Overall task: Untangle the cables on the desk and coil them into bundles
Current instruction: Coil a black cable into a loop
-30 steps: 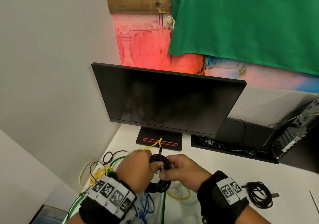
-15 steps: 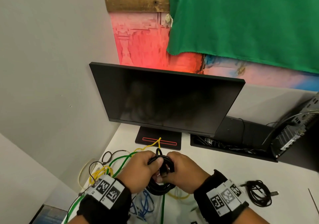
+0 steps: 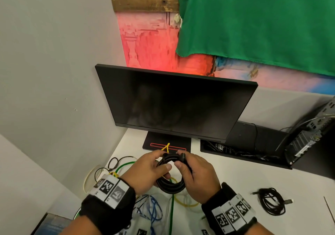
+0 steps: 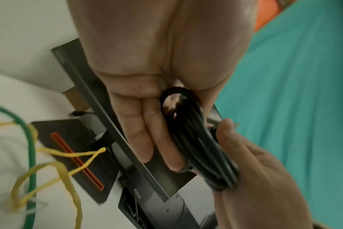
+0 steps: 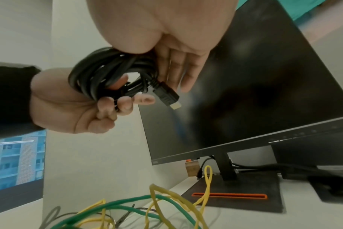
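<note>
Overhead, the left hand [image 3: 146, 171] and right hand [image 3: 196, 173] are both gripping a coiled black cable [image 3: 170, 185] above the desk [image 3: 226, 176], in front of the monitor [image 3: 174, 104], with loose cables [image 3: 154, 211] and a second black bundle [image 3: 272, 201] lying below. Closer in, the left wrist camera is showing fingers [image 4: 147, 136] pressing along the coil; the right wrist view is revealing a plug [image 5: 165, 96] sticking out
</note>
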A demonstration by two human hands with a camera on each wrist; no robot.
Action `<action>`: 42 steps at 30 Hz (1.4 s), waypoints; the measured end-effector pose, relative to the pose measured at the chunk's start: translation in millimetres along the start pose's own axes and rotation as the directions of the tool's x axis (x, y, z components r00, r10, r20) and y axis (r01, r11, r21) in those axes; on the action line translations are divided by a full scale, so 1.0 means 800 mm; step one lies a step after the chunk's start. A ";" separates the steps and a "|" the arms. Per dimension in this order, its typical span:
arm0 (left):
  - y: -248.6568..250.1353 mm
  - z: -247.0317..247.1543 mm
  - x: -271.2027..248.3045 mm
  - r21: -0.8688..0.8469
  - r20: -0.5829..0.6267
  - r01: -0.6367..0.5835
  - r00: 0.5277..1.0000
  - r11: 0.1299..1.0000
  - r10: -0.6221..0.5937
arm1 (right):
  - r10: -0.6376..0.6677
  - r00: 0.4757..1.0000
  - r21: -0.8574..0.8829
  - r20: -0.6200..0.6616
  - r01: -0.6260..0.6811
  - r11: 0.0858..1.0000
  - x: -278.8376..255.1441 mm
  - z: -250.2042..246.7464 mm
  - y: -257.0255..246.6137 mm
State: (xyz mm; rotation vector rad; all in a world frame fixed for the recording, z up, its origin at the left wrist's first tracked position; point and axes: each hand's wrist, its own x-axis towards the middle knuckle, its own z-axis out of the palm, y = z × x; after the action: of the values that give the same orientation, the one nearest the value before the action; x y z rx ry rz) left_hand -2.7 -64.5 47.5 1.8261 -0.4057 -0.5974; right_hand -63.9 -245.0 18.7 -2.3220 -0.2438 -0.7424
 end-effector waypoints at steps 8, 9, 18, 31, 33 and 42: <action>0.014 0.034 -0.003 0.705 0.003 -0.173 0.971 0.688 0.240 | 0.466 0.873 0.273 0.146 -0.488 0.829 0.019 0.010 -0.004; 0.015 0.036 -0.002 0.741 0.026 -0.201 0.962 0.641 0.272 | 0.472 0.874 0.289 0.113 -0.483 0.826 0.020 0.010 -0.002; 0.017 0.056 0.029 -0.336 -0.171 0.116 0.968 0.935 -0.181 | 0.556 0.823 0.174 -0.112 -0.535 0.827 0.036 0.035 0.017; -0.037 0.039 0.046 0.691 -0.158 -0.462 0.654 0.556 0.740 | 0.596 0.497 0.235 0.631 -0.854 0.464 0.060 0.039 0.027; -0.037 0.031 0.049 0.703 -0.122 -0.454 0.682 0.548 0.721 | 0.603 0.483 0.253 0.635 -0.868 0.428 0.060 0.042 0.028; -0.038 0.041 0.059 0.292 -0.379 -0.016 0.916 0.956 0.132 | 0.677 0.634 0.378 0.374 -0.771 0.513 0.030 0.061 0.032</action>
State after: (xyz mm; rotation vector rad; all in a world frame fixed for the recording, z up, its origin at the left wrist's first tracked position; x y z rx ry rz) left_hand 16.3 -105.8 1.2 2.1366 -0.2940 -0.1058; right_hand -13.3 -232.6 -11.2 -1.7065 0.4271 -0.0011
